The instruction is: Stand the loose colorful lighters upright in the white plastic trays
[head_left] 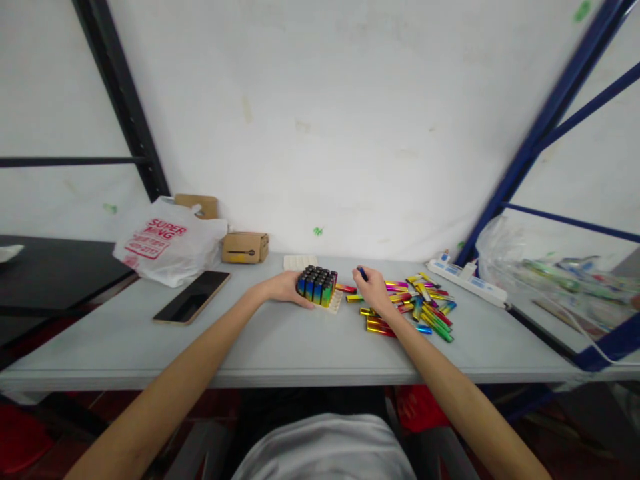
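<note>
Several shiny rainbow-coloured lighters (316, 285) with black tops stand upright, packed in rows, in a pale tray (334, 303) whose right edge shows. My left hand (289, 289) curves around the left side of this block, thumb at the front and fingers behind it. To the right of the tray, my right hand (369, 285) is closed around a single lighter (362, 273), of which only a dark blue end shows. Loose lighters (430, 307) in gold, red, green and blue lie in a heap under and beyond my right wrist.
A phone or tablet (193, 298) lies at left, near a white plastic bag (170, 240) and a small cardboard box (245, 247). Another pale tray (299, 262) is by the wall. A power strip (469, 281) runs along the right, beside a blue rack post (520, 160).
</note>
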Tool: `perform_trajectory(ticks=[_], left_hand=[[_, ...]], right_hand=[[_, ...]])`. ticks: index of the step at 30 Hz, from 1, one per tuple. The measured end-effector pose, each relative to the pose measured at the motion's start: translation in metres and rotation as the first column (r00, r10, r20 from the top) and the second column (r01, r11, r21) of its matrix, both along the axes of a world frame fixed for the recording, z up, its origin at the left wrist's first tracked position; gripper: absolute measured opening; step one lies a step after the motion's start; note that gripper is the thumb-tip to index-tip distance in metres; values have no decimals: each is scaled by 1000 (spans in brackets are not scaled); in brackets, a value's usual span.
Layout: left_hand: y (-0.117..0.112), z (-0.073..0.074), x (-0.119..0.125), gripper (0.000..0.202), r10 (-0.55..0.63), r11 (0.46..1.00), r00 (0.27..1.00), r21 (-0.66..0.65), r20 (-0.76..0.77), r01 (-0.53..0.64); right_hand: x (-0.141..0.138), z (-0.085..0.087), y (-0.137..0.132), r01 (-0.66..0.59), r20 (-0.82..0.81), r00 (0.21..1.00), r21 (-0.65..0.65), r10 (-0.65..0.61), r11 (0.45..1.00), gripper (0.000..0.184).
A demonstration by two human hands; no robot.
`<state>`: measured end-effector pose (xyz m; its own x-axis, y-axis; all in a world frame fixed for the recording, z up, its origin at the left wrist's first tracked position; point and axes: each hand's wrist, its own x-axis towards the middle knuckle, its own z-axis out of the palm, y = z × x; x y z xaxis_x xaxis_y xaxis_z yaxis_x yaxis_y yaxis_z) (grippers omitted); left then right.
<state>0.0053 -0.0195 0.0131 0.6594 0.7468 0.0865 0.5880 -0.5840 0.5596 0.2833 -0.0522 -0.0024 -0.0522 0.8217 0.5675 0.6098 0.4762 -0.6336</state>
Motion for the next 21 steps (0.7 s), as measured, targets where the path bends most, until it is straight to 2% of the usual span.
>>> perform_trajectory(ticks=[5,10,13,17,21], left_hand=[[-3,3,0,84,1,1000,1000,2,-3,-1],[-3,3,1,82,-5,1000,1000,-9,-2,5],[-3,3,1,83,7,1000,1000,-4,-8,-7],[-4,4,1,85,-10,1000,1000,21,5,9],[-4,3,1,82,-5,1000,1000,12,-8,5]], right_hand=[[-1,3,-4,-21,53,998,22,20,1000,39],[-4,6,-8,-60,97,993,-15,61,998,42],[-4,5,-7,-41,121,992,-12,43,999,43],[-2,4,-5,-5,140,990,-32,9,999,36],[-2,2,-6,-88,178,980,-29,92,996,31]])
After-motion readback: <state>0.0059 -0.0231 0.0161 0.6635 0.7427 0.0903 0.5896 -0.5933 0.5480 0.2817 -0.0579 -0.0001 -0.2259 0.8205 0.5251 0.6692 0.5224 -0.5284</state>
